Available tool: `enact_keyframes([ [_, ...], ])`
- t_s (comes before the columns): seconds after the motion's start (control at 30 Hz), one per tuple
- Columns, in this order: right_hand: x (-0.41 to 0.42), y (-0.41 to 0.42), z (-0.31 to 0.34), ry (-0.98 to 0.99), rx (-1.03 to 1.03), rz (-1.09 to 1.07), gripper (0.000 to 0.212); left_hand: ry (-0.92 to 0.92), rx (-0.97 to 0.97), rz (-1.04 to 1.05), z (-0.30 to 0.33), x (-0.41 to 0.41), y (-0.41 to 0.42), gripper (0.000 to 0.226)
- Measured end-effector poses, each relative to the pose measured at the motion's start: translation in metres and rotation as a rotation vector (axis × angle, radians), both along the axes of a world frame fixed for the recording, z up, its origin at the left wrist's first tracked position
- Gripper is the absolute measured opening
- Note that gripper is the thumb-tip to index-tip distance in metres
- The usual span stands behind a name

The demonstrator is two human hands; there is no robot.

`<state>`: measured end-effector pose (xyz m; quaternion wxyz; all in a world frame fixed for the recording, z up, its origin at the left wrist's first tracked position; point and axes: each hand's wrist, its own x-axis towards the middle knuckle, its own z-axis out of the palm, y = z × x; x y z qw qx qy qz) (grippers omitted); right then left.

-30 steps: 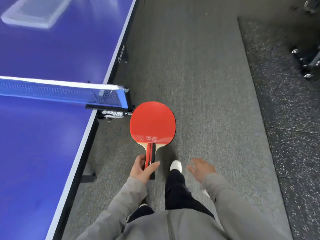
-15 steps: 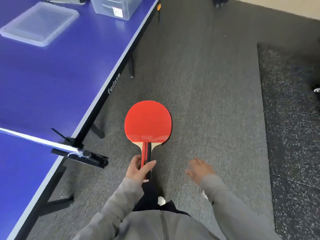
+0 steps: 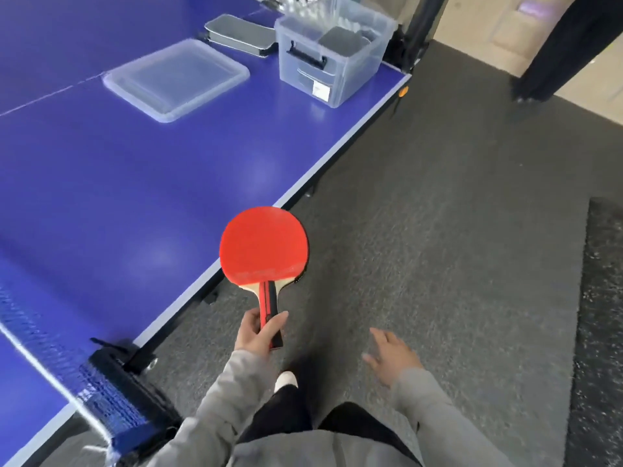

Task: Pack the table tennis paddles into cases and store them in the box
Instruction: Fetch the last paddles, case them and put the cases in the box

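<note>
**Paddle in the left hand, beside the worktop**

The left hand [image 3: 261, 333] is in the lower middle of the frame. Its grip is clamped on the handle of the paddle [image 3: 264, 247]: the fingers and thumb curl round the red and black handle near its end. The paddle points up in the frame with its red face toward the camera. The blade shows over the right edge of the blue worktop [image 3: 135, 197] and partly over the grey floor [image 3: 438, 230].

The right hand [image 3: 391, 357] is in the lower right of the middle, well apart from the paddle. Its grip is apart: the fingers are spread and relaxed, and they hold nothing. Both arms wear grey sleeves. Between them, at the bottom, a dark trouser leg and a white shoe [image 3: 286, 379] show.

The box [image 3: 333, 48] stands in the upper middle of the frame, at the far right corner of the worktop. It is clear plastic with a black handle on its near side, it has no lid on, and a dark grey flat thing lies inside. To the left of the box a clear lid [image 3: 177, 79] lies flat on the worktop. Behind the lid, just beside the box, lies a grey case [image 3: 239, 35].

The net [image 3: 67, 375] with its black clamp is in the lower left. A small orange ball [image 3: 403, 91] shows at the worktop edge below the box. A dark speckled mat [image 3: 603, 315] lies on the floor at the right edge.
</note>
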<state>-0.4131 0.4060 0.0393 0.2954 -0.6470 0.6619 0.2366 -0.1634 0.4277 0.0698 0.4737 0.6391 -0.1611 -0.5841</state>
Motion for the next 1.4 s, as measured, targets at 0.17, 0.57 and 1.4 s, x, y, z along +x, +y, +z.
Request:
enact_keyframes([
  [0.17, 0.033, -0.075, 0.003, 0.013, -0.041, 0.233, 0.062, -0.047, -0.013, 0.214, -0.002, 0.033, -0.028, 0.024],
  [0.57, 0.167, -0.245, 0.004, -0.153, -0.114, 0.769, 0.061, -0.099, 0.033, 0.714, -0.014, 0.098, -0.069, 0.036],
  [1.4, 0.36, -0.341, -0.01, -0.196, -0.206, 1.032, 0.069, -0.035, 0.159, 0.855, -0.052, 0.22, -0.112, 0.037],
])
